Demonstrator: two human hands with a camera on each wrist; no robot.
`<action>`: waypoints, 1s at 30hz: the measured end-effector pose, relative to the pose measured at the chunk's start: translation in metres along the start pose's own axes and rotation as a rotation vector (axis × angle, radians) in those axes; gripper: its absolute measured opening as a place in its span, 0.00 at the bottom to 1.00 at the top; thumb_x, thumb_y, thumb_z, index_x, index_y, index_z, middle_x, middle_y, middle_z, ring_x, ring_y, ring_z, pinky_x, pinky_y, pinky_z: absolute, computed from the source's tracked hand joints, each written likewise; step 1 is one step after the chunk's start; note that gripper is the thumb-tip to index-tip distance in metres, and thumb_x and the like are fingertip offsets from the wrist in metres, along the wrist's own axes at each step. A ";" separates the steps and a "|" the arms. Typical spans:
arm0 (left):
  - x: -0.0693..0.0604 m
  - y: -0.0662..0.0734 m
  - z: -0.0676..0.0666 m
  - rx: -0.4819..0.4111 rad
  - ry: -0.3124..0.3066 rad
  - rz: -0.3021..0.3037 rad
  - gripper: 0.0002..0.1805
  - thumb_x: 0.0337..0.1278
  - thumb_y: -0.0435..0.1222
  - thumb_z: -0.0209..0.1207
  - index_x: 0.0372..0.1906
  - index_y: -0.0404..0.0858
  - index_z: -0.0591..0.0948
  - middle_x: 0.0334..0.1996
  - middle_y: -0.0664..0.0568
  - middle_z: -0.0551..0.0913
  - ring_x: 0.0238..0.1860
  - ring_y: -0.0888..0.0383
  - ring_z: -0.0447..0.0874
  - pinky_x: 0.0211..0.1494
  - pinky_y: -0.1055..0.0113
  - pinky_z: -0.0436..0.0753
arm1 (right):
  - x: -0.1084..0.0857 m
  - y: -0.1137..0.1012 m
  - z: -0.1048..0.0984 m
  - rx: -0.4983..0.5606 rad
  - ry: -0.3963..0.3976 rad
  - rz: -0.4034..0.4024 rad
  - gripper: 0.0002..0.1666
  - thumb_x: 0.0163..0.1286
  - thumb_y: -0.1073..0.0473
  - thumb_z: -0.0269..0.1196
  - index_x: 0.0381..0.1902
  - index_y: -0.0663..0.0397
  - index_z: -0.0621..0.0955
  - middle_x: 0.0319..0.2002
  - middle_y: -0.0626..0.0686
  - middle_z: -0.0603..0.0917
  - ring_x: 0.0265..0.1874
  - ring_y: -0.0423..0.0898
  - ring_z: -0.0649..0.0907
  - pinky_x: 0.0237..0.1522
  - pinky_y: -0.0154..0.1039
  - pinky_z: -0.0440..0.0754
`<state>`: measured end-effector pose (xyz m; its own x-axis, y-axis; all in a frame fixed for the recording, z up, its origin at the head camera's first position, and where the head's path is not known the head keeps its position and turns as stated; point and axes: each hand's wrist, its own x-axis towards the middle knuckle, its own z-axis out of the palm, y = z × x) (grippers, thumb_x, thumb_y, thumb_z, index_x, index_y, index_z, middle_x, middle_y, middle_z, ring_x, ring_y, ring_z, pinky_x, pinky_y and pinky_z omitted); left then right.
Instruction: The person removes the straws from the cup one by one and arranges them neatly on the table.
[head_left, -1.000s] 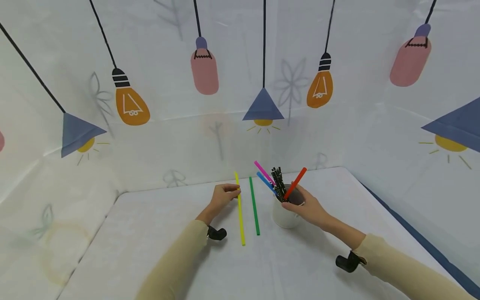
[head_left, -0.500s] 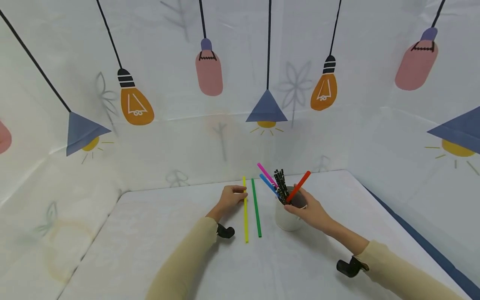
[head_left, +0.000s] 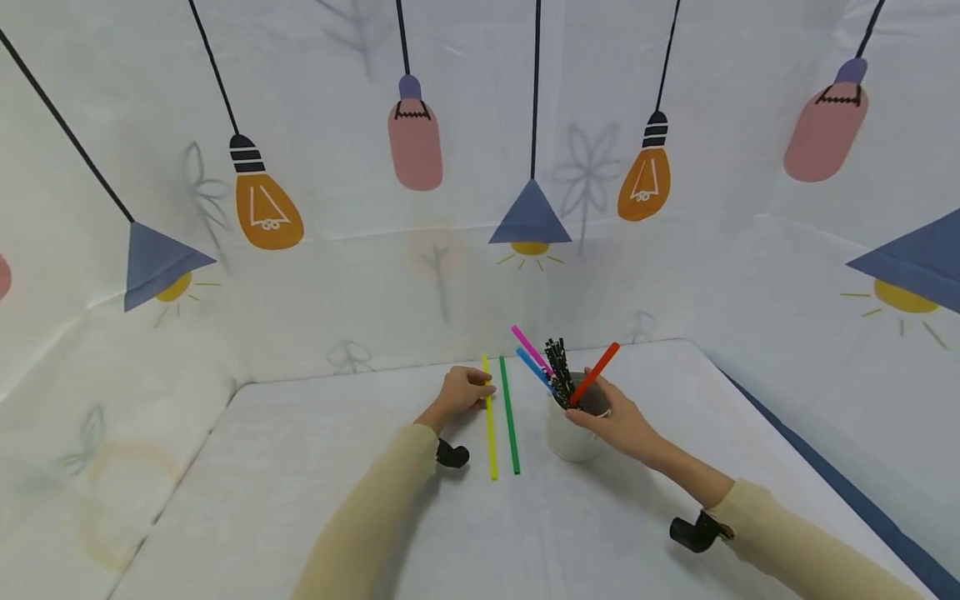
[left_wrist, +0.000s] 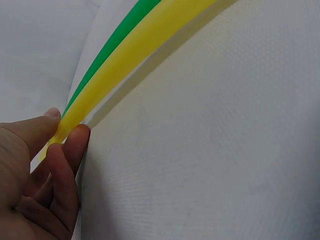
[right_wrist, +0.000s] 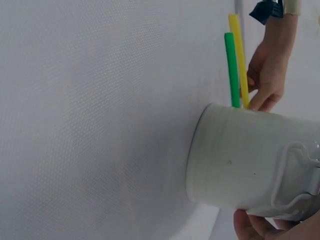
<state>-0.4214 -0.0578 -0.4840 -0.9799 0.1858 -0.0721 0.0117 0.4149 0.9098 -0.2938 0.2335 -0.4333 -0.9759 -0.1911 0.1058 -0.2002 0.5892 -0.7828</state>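
Just now the yellow straw (head_left: pixel 491 442) has come nearer to the green straw (head_left: pixel 511 425) than it was a second ago, and the two lie almost parallel, apart by a narrow gap; I judge that its placing beside the other is nearly done, though it is not yet released. The left hand (head_left: pixel 461 390) pinches the yellow straw between thumb and fingers toward the table's far edge, and a shadow beside the straw in the left wrist view suggests that part of it is slightly raised. Right of the pair, also nearer the far edge, stands the white cup (head_left: pixel 567 437), which has stayed about where it was; the right hand (head_left: pixel 618 421) grips it near the rim. Leaning out of it are a pink straw (head_left: pixel 527 343), a blue straw (head_left: pixel 532 367), a red straw (head_left: pixel 597 371) and a bunch of black straws (head_left: pixel 557 358). The table (head_left: pixel 300 475) is covered in white, lightly textured in the wrist views, and a dark blue strip (head_left: pixel 900 540) runs outside its right edge. Behind the far edge hangs a pale backdrop (head_left: pixel 480 300), printed with blue shades (head_left: pixel 530 215), orange bulbs (head_left: pixel 270 218) and pink lamps (head_left: pixel 416 150).
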 end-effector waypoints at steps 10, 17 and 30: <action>0.005 0.000 0.003 0.040 -0.015 -0.004 0.15 0.56 0.37 0.68 0.48 0.37 0.84 0.34 0.47 0.81 0.22 0.57 0.80 0.26 0.70 0.79 | -0.001 0.000 -0.001 -0.004 0.012 -0.033 0.52 0.64 0.38 0.65 0.76 0.51 0.55 0.71 0.62 0.62 0.67 0.65 0.62 0.53 0.69 0.70; 0.004 0.000 0.005 0.074 -0.050 -0.014 0.14 0.58 0.36 0.67 0.47 0.35 0.82 0.33 0.47 0.81 0.23 0.58 0.80 0.27 0.71 0.79 | -0.004 0.000 0.000 -0.007 0.009 -0.009 0.52 0.63 0.38 0.65 0.76 0.50 0.56 0.71 0.63 0.60 0.67 0.66 0.60 0.54 0.70 0.67; 0.009 0.004 0.002 0.115 -0.038 -0.004 0.15 0.59 0.37 0.66 0.50 0.36 0.83 0.35 0.47 0.80 0.25 0.58 0.79 0.29 0.70 0.79 | -0.001 -0.001 -0.001 0.012 0.014 -0.031 0.52 0.63 0.39 0.66 0.76 0.50 0.56 0.71 0.62 0.60 0.67 0.65 0.61 0.55 0.70 0.67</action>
<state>-0.4297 -0.0529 -0.4817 -0.9718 0.2166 -0.0930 0.0328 0.5147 0.8567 -0.2927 0.2337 -0.4316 -0.9705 -0.1975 0.1387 -0.2291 0.5740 -0.7862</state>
